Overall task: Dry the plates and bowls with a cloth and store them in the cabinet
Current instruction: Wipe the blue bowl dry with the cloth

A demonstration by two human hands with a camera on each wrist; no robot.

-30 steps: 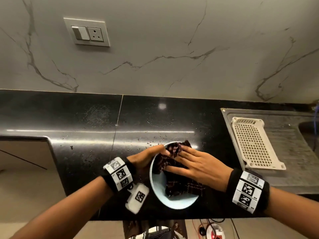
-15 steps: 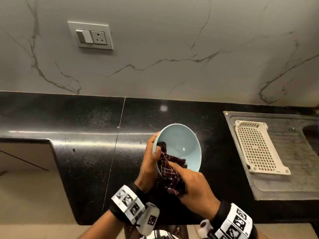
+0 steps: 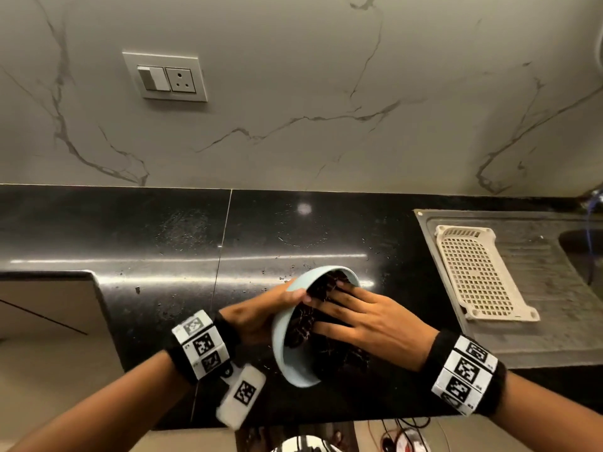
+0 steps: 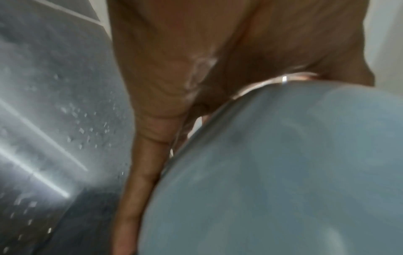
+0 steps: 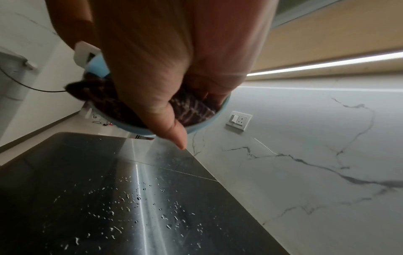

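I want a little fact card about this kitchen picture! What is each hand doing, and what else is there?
bowl: light blue bowl, tipped on its side above the black counter
left hand: left hand grips the bowl's rim
right hand: right hand presses the dark checked cloth inside the bowl with flat fingers
counter: water drops on it
near the sink: white slotted tray on the steel drainboard
wall: switch and socket plate
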